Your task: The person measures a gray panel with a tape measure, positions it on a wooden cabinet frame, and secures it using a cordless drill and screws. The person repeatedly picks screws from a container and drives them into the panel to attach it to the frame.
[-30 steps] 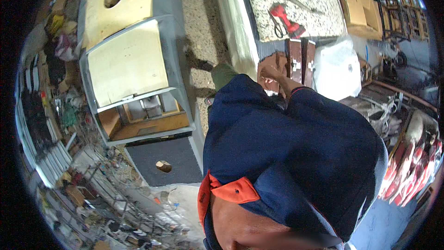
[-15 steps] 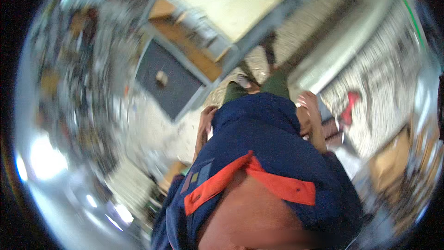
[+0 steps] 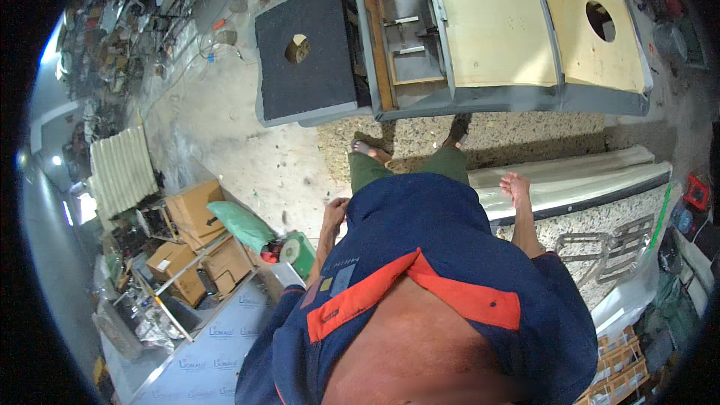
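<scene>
Hands empty: left hand [image 3: 334,212] loosely curled, right hand [image 3: 516,186] spread beside long pale glossy panel [image 3: 570,180]; likely stiff, slippery, best gripped along edges.

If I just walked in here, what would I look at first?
Probably the big pale boards in a grey frame lying on the floor ahead, one with a round hole in it. Beside them, to the left, lies a dark square panel with its own hole. Closer in, the person's right hand hangs open and empty by a long white strip, and the left hand hangs empty too.
</scene>
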A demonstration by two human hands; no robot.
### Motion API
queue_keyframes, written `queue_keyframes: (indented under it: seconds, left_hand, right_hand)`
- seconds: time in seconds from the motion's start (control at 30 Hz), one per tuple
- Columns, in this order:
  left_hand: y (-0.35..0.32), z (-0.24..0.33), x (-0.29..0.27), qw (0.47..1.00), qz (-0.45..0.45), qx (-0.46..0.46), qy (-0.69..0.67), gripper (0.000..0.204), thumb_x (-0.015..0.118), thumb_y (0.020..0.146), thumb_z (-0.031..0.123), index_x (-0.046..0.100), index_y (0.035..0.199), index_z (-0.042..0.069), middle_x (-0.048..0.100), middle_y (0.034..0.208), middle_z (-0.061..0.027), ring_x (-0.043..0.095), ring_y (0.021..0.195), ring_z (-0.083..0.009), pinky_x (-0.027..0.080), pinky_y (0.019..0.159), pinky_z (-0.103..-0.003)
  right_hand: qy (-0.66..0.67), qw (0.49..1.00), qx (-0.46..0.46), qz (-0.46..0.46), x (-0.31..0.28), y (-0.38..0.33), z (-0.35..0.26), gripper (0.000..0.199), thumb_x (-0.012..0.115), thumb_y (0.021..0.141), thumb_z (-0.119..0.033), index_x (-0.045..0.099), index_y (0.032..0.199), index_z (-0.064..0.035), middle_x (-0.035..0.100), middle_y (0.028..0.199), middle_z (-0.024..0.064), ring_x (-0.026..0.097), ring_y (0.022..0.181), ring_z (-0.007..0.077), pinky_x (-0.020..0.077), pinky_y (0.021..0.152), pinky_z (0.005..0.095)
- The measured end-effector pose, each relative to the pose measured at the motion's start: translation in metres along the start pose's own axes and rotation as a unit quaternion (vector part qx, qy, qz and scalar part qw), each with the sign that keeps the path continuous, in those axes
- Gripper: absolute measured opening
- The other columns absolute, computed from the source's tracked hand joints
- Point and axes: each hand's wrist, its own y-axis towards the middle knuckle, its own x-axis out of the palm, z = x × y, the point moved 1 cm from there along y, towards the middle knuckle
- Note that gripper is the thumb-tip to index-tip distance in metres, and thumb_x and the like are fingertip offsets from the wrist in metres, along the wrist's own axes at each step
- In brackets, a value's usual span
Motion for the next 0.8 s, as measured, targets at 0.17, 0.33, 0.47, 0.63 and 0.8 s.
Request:
queue_keyframes:
  seconds: [0.17, 0.33, 0.47, 0.63, 0.8]
  left_hand:
    - [0.010, -0.066, -0.041, 0.996, 0.001, 0.011, -0.093, 0.028, 0.070, 0.088, 0.017, 0.070, 0.107, -0.003, 0.071, 0.088, -0.0075, 0.062, 0.077, -0.0139, 0.050, 0.067, -0.026]
    - [0.038, -0.105, -0.126, 0.981, -0.008, -0.091, -0.171, 0.027, 0.065, 0.092, 0.020, 0.068, 0.111, 0.002, 0.070, 0.090, -0.0068, 0.066, 0.079, -0.0168, 0.053, 0.066, -0.032]
    - [0.058, -0.126, -0.206, 0.970, 0.011, -0.134, -0.204, 0.031, 0.061, 0.094, 0.021, 0.060, 0.119, 0.002, 0.070, 0.095, -0.0102, 0.070, 0.080, -0.0215, 0.057, 0.063, -0.034]
    - [0.086, -0.143, -0.274, 0.954, 0.025, -0.124, -0.270, 0.029, 0.060, 0.095, 0.020, 0.060, 0.118, 0.003, 0.069, 0.093, -0.0085, 0.070, 0.079, -0.0204, 0.057, 0.062, -0.034]
    - [0.109, -0.134, -0.284, 0.954, 0.021, -0.117, -0.275, 0.026, 0.059, 0.095, 0.020, 0.060, 0.116, 0.004, 0.069, 0.093, -0.0077, 0.069, 0.080, -0.0197, 0.057, 0.063, -0.034]
  right_hand:
    - [-0.058, 0.997, -0.045, -0.014, 0.114, -0.019, -0.066, 0.024, 0.060, 0.095, -0.018, 0.060, 0.116, -0.0053, 0.070, 0.093, 0.0091, 0.068, 0.075, 0.0196, 0.0562, 0.060, 0.0319]
    - [-0.081, 0.987, -0.117, -0.073, 0.266, -0.074, -0.062, 0.019, 0.066, 0.087, -0.012, 0.067, 0.102, -0.0021, 0.068, 0.081, 0.0069, 0.065, 0.064, 0.0162, 0.0524, 0.055, 0.0308]
    - [-0.261, 0.950, -0.089, -0.147, 0.379, -0.126, -0.034, 0.020, 0.063, 0.092, -0.010, 0.067, 0.109, -0.0001, 0.069, 0.087, 0.0081, 0.065, 0.071, 0.0135, 0.0524, 0.061, 0.0264]
    - [-0.264, 0.946, -0.089, -0.164, 0.430, -0.170, -0.010, 0.023, 0.062, 0.093, -0.010, 0.065, 0.113, 0.0017, 0.069, 0.089, 0.0095, 0.066, 0.075, 0.0149, 0.0525, 0.064, 0.0271]
    - [-0.150, 0.980, -0.056, -0.121, 0.421, -0.170, -0.020, 0.024, 0.060, 0.095, -0.010, 0.064, 0.115, 0.0003, 0.069, 0.089, 0.0089, 0.067, 0.075, 0.0168, 0.0531, 0.063, 0.0285]
